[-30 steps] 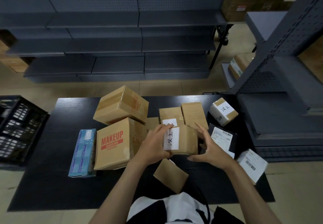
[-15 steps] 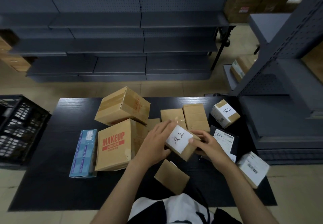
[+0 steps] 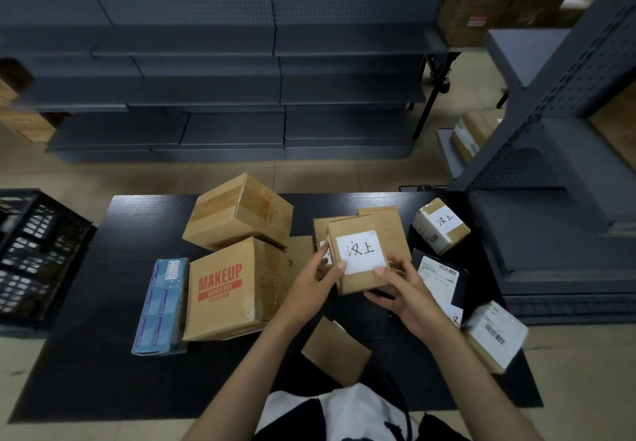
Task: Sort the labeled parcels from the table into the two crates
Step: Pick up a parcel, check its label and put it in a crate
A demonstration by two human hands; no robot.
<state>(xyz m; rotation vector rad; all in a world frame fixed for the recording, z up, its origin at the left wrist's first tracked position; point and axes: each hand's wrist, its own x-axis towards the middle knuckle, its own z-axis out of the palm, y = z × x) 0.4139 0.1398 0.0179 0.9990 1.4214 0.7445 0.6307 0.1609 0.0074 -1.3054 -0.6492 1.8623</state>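
Note:
Both hands hold a small cardboard parcel above the black table, its white handwritten label facing up at me. My left hand grips its left edge, thumb on the label's corner. My right hand cups it from below on the right, thumb on the label's lower edge. Other parcels lie on the table: a MAKEUP box, a larger brown box, a blue box, a small labelled box, a black parcel and a white-labelled one.
A black plastic crate stands on the floor left of the table. Grey metal shelving runs behind the table and another rack stands close on the right. A flat cardboard piece lies near the table's front edge.
The small parcel has been lifted and turned in my hands, so its white label now faces me squarely instead of sideways. Both hands shifted their hold around it.

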